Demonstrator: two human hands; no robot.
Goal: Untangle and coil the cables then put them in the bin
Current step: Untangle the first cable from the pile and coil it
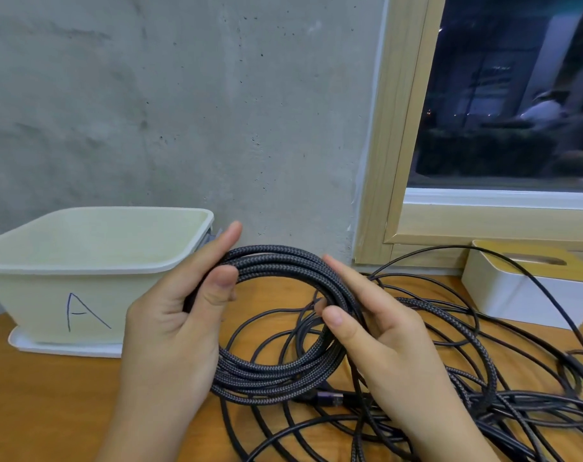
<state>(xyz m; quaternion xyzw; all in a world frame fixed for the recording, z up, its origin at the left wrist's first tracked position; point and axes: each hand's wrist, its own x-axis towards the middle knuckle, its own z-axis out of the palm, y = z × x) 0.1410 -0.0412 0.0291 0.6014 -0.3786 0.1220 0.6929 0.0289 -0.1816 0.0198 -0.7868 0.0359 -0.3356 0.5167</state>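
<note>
A dark braided cable coil point(277, 371) of several loops is held upright above the wooden table. My left hand point(177, 315) grips its left side, thumb on the front of the loops. My right hand point(376, 328) pinches the coil's right side between thumb and fingers. A purple connector point(330, 396) hangs at the coil's lower right. A tangle of thin black cables point(466, 378) sprawls over the table to the right and below. The pale bin point(83, 261) marked "A" stands at the left, open and with nothing visible inside.
The bin sits on a white lid or tray point(63, 348). A white box with a yellow slotted top point(530, 288) stands at the right, with a cable arching over it. A concrete wall and a wooden window frame point(390, 155) close off the back.
</note>
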